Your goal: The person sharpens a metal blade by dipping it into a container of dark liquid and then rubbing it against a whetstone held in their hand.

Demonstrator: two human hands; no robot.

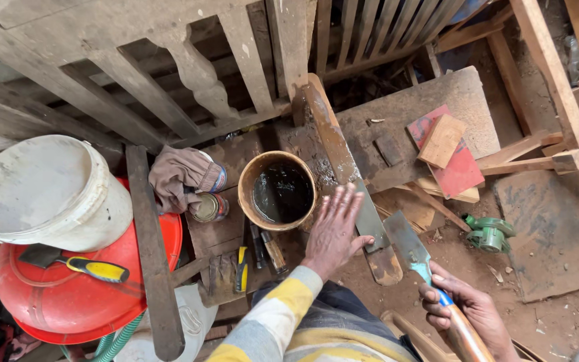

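Your left hand (333,231) lies flat with its fingers spread on the long curved wooden piece (343,171), holding nothing, only pressing the wood down against the tabletop (430,100). Your right hand (467,312) has its grip closed around the wooden handle of a putty knife (413,251), whose grey blade points up toward the lower end of that wooden piece and hangs just beside it, apart from the wood.

Take the brown tub of dark liquid (279,191) as your landmark. The wooden piece runs just right of the tub, from above it down past your left hand. Left of the tub lie a bundled rag (179,174) and a small open tin (208,206). Further left stands a white bucket (45,191) on a red basin (85,288), with a yellow-handled scraper (78,263) resting on the basin. Right of the tub, across the tabletop, a small wood block (440,139) sits on a red board (460,167), and a green tool (489,231) lies on the floor beyond.

By the look of it, you are steadying the wood so the blade can work its lower end. The next move seems to call for firm downward pressure from the left hand and a flat blade angle against the surface.
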